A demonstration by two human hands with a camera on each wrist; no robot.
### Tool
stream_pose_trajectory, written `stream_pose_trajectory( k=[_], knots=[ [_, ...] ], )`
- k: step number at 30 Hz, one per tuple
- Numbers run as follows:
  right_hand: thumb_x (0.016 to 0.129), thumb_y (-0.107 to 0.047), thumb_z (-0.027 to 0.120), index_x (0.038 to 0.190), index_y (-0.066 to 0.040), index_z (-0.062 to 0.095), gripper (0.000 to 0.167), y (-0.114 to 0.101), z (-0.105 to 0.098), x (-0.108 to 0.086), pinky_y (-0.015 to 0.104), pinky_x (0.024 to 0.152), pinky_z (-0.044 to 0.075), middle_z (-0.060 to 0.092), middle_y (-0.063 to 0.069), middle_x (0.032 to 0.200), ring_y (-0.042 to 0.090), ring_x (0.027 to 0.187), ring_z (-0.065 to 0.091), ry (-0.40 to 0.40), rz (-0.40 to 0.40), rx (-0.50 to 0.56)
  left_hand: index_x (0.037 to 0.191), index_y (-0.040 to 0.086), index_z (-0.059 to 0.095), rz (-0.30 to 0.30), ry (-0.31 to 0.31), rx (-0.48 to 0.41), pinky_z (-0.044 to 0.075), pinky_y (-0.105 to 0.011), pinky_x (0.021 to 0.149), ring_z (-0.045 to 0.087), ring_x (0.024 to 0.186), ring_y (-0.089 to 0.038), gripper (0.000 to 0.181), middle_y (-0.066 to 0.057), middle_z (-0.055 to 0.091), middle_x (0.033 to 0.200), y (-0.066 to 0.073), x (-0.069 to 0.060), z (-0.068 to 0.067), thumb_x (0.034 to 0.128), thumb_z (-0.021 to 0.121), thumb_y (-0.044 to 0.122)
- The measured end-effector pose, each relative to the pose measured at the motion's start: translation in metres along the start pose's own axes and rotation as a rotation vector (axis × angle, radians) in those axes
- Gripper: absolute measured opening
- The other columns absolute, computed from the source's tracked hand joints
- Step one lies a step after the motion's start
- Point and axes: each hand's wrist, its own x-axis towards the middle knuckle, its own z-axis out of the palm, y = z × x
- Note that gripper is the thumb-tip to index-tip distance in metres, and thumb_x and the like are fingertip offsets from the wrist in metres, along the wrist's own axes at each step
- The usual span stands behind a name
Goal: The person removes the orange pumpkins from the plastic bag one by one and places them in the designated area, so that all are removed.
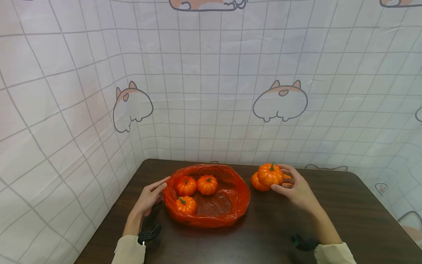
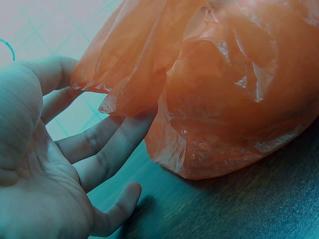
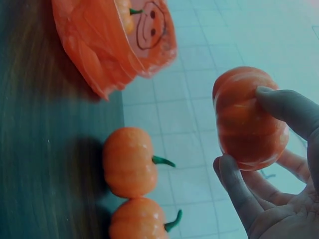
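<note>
In the head view, an orange pumpkin point(image 1: 270, 175) is held by the right hand point(image 1: 299, 191), its side gripped between the thumb and the bent fingers. The two rear pumpkins point(image 1: 258, 183) are partly covered by it and by the fingers. At the other side, the rim of the red bag point(image 1: 211, 221) is met by the fingertips of the left hand point(image 1: 147, 200), whose fingers are only slightly bent. Three bagged pumpkins point(image 1: 207, 184) are contained in the open bag, grouped toward its left and rear. The bag is set on the dark table point(image 1: 263, 234), before a grid-patterned sheet point(image 1: 214, 47).

In the left wrist view, a folded edge of the bag is seen pinched at the left hand's thumb and fingers; some tips are hidden behind the film. The little finger is held apart from the bag.

In the right wrist view, the gripped pumpkin is held clear of the table, with the thumb pressed on one side and fingertips on another. The rear pumpkins are seen touching each other, apart from the bag, on which a smiling face point(image 3: 150, 26) is drawn.
</note>
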Motion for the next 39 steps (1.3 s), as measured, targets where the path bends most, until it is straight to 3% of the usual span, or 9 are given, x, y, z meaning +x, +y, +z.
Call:
stream_pose_trajectory(
  k=[5, 11, 18, 26, 39],
  knots=[
    [0.093, -0.031, 0.078, 0.154, -0.014, 0.04, 0.074, 0.007, -0.009, 0.001, 0.026, 0.092, 0.055, 0.044, 0.024, 0.152, 0.046, 0.126, 0.059, 0.023, 0.016, -0.03, 0.15, 0.014, 0.054, 0.002, 0.005, 0.003, 0.058, -0.037, 0.097, 0.069, 0.108, -0.006, 0.047, -0.017, 0.055, 0.151, 0.001, -0.001, 0.0, 0.1069, 0.055, 0.032],
    [0.095, -0.033, 0.075, 0.157, -0.011, 0.036, 0.076, 0.011, -0.02, -0.002, 0.043, 0.094, 0.058, 0.041, 0.026, 0.155, 0.048, 0.128, 0.057, 0.042, 0.022, -0.06, 0.15, 0.013, 0.053, 0.009, -0.002, 0.003, 0.059, -0.034, 0.094, 0.07, 0.106, -0.006, 0.046, -0.018, 0.054, 0.151, 0.002, -0.001, 0.001, 0.1076, 0.054, 0.031],
    [0.096, -0.034, 0.073, 0.159, -0.012, 0.032, 0.078, 0.014, -0.033, -0.005, 0.027, 0.08, 0.058, 0.037, 0.027, 0.156, 0.047, 0.127, 0.056, 0.058, 0.055, -0.051, 0.151, 0.014, 0.052, 0.009, -0.005, -0.001, 0.058, -0.033, 0.095, 0.069, 0.106, -0.006, 0.047, -0.017, 0.054, 0.151, 0.003, -0.002, 0.0, 0.1079, 0.053, 0.032],
    [0.097, -0.038, 0.072, 0.161, -0.012, 0.027, 0.082, 0.018, -0.043, -0.006, 0.032, 0.081, 0.058, 0.035, 0.029, 0.157, 0.047, 0.128, 0.054, 0.07, 0.096, -0.068, 0.15, 0.015, 0.054, 0.001, 0.007, 0.012, 0.058, -0.034, 0.095, 0.069, 0.108, -0.006, 0.047, -0.017, 0.055, 0.15, 0.001, -0.001, -0.001, 0.1074, 0.054, 0.033],
    [0.098, -0.039, 0.07, 0.163, -0.01, 0.021, 0.086, 0.035, -0.058, -0.008, 0.028, 0.078, 0.055, 0.031, 0.03, 0.159, 0.047, 0.131, 0.049, 0.096, 0.147, -0.088, 0.15, 0.013, 0.054, 0.012, 0.003, 0.017, 0.059, -0.031, 0.093, 0.068, 0.107, -0.005, 0.047, -0.017, 0.056, 0.15, -0.001, 0.0, -0.001, 0.1071, 0.054, 0.033]
  ],
)
